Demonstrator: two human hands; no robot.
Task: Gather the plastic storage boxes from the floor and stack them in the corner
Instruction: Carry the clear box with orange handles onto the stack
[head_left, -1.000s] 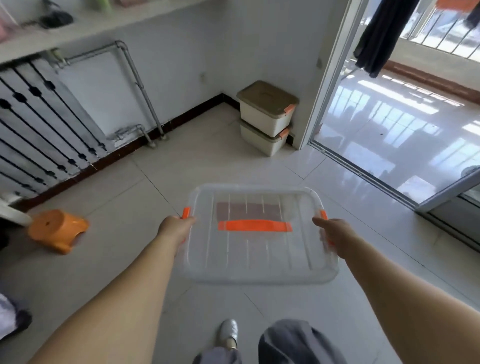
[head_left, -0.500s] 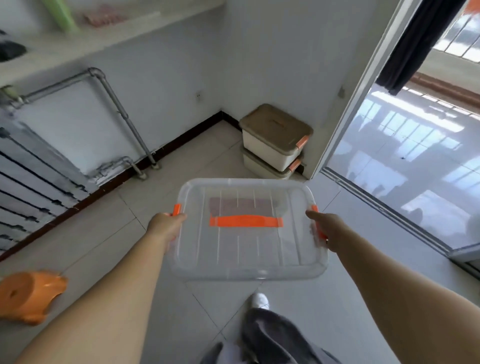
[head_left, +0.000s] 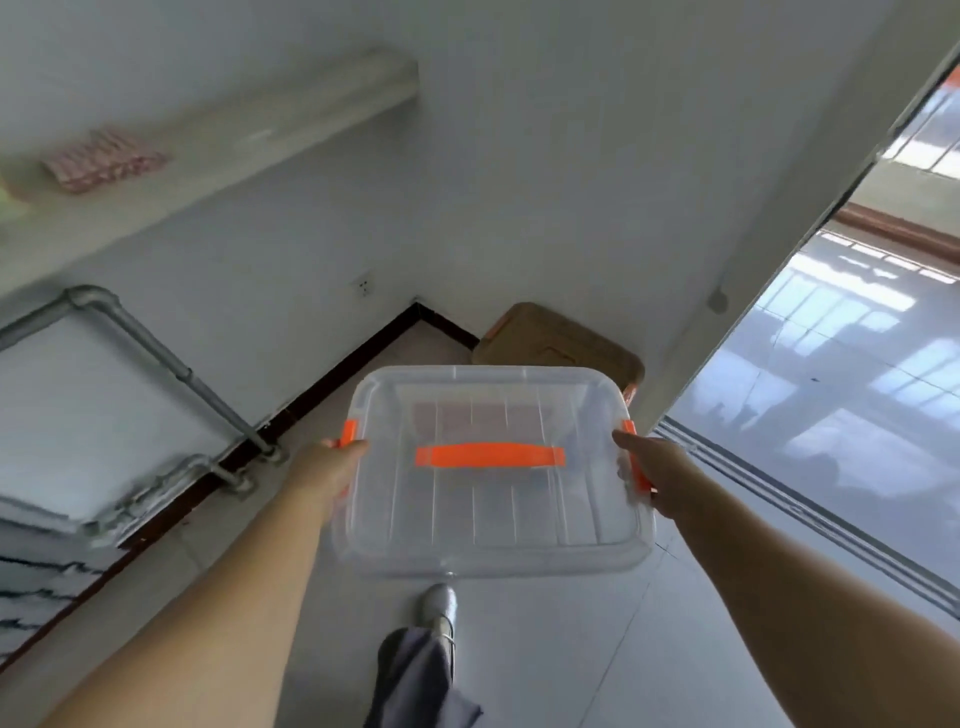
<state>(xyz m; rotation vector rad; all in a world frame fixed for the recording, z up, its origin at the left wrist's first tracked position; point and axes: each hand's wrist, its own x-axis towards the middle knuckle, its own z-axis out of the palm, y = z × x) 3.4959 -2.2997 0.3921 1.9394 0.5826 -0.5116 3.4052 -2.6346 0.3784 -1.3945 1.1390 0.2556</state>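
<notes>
Clear storage box carried above floor, left hand and right hand gripping its ends – brown-lidded box already in corner; stacking not yet done

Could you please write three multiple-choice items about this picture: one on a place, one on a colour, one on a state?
1. Where is the brown-lidded box?
A. in the corner beyond the clear box
B. on the shelf
C. outside the doorway

2. What colour is the handle on the clear box?
A. blue
B. orange
C. black

3. How is the clear box carried?
A. by one hand only
B. it rests on the floor
C. by both hands at its side latches

Answers: 1 A, it stands by the walls' meeting; 2 B, the strip is orange; 3 C, left hand and right hand grip its sides.
</notes>
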